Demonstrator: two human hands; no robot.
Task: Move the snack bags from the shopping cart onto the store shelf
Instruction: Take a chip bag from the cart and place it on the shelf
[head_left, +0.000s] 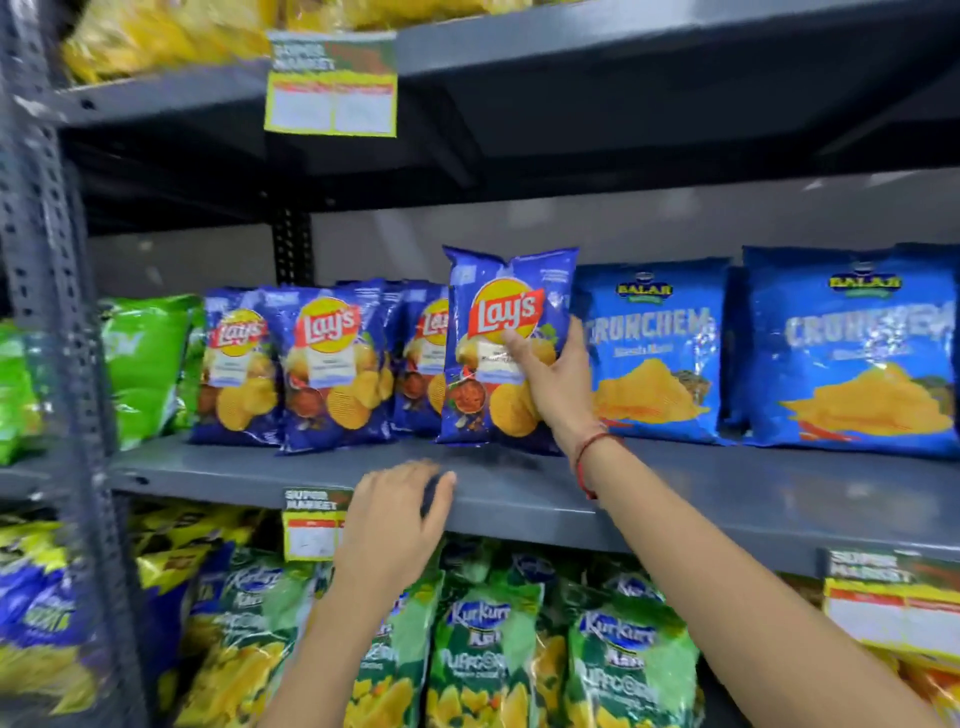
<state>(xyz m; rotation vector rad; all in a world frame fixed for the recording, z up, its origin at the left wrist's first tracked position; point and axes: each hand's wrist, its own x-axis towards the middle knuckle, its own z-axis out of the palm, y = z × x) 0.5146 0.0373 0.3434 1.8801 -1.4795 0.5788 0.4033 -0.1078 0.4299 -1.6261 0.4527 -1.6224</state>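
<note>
My right hand (553, 382) grips a dark blue Lay's bag (498, 312) by its right side, holding it upright with its bottom on the grey middle shelf (675, 493). To its left, several matching Lay's bags (322, 364) stand in a row on the same shelf. My left hand (395, 525) hovers empty at the shelf's front edge, fingers spread, below and left of the held bag. The shopping cart is out of view.
Light blue Crunchem bags (852, 353) fill the shelf to the right, green bags (145, 364) the left. Green Kurkure bags (483, 649) sit on the shelf below, yellow bags (166, 36) above. Price tags (311, 525) hang from the shelf edges. A perforated upright (47, 260) stands at left.
</note>
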